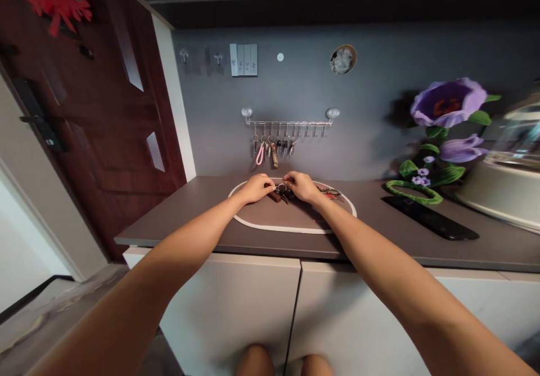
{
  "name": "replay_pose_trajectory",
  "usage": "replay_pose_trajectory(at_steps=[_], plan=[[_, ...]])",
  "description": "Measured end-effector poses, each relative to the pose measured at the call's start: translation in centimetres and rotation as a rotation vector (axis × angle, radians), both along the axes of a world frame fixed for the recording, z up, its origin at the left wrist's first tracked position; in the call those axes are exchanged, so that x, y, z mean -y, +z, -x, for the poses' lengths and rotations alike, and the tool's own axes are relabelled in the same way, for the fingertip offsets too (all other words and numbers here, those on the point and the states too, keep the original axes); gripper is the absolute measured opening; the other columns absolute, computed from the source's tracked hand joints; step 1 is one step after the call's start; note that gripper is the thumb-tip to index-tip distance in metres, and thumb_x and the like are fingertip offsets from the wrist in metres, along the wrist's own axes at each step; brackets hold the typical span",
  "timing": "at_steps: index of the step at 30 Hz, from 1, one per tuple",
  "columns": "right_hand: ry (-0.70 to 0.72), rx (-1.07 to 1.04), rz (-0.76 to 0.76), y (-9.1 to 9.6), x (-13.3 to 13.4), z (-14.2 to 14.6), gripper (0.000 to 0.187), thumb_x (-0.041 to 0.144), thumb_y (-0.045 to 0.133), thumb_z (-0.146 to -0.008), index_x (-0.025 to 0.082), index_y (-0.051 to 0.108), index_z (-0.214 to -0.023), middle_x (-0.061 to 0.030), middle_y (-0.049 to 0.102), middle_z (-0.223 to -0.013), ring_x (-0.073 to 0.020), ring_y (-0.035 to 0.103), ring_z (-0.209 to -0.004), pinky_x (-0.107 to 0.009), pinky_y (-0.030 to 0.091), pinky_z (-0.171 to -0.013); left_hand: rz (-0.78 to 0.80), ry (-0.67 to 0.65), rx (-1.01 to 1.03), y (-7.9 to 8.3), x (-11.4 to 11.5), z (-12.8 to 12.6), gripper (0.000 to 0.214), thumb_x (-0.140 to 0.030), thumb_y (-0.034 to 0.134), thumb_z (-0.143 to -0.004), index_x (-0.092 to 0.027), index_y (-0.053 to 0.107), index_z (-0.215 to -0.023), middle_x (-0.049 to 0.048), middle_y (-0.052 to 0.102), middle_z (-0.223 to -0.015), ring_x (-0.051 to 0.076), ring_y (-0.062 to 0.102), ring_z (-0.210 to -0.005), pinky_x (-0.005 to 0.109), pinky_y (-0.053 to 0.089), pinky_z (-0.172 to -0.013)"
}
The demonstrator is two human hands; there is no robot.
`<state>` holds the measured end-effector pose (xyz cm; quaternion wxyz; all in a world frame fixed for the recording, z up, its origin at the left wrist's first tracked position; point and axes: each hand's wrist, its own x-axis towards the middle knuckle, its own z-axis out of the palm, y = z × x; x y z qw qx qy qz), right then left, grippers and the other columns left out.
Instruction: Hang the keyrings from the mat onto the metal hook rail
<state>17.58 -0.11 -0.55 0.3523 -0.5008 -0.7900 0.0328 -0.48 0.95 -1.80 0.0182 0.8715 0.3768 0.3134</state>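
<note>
Both my hands reach out over an oval grey tray (291,227) with a white rim on the dark countertop. My left hand (257,188) and my right hand (300,186) are closed in pinches on either side of a bunch of keys (282,192) with a metal ring and a dark fob, which lies on the tray between them. More keys with a red tag (331,194) lie on the tray just right of my right hand.
A key rack (289,123) with several hanging keys is on the grey wall behind. A dark flat device (430,218), purple artificial flowers (447,106) and a domed appliance (506,179) stand to the right. A brown door (84,112) is at left; white cabinet doors (295,308) are below.
</note>
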Motion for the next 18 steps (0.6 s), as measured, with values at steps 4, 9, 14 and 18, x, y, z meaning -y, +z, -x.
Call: replay_pose_trajectory(at_steps=[4,9,14,18], plan=[[-0.005,0.057,0.009,0.2,0.1,0.1,0.018,0.017,0.051,-0.077,0.015,0.063,-0.09,-0.0064,0.066,-0.086,-0.0141,0.058,-0.075,-0.023,0.04,-0.073,-0.044,0.018,0.02,0.3,0.1,0.2,0.02,-0.024,0.047,-0.079,-0.016,0.065,-0.077,0.0038,0.059,-0.078,0.014,0.053,-0.076,0.027,0.04,-0.075],[0.016,0.081,0.005,0.3,0.0,0.2,0.018,0.018,0.05,-0.078,0.015,0.063,-0.089,-0.0057,0.066,-0.084,-0.0137,0.057,-0.074,-0.023,0.04,-0.072,-0.11,0.052,0.043,0.7,0.0,0.5,0.02,-0.024,0.044,-0.081,-0.016,0.062,-0.078,0.0043,0.057,-0.081,0.015,0.051,-0.079,0.027,0.039,-0.076],[0.041,0.052,-0.014,0.1,-0.1,0.4,0.018,0.017,0.051,-0.076,0.016,0.063,-0.089,-0.0042,0.065,-0.077,-0.0129,0.056,-0.07,-0.023,0.039,-0.07,-0.131,0.053,0.122,1.1,0.1,0.6,0.019,-0.022,0.04,-0.082,-0.015,0.057,-0.078,0.0042,0.057,-0.082,0.015,0.05,-0.08,0.027,0.038,-0.075],[0.099,-0.014,-0.021,0.2,-0.1,0.6,0.016,0.019,0.051,-0.075,0.016,0.062,-0.087,-0.0028,0.064,-0.074,-0.0124,0.055,-0.068,-0.023,0.038,-0.068,-0.102,0.034,0.213,1.3,0.1,0.6,0.016,-0.021,0.041,-0.081,-0.015,0.055,-0.076,0.0028,0.057,-0.08,0.014,0.05,-0.077,0.026,0.038,-0.073]])
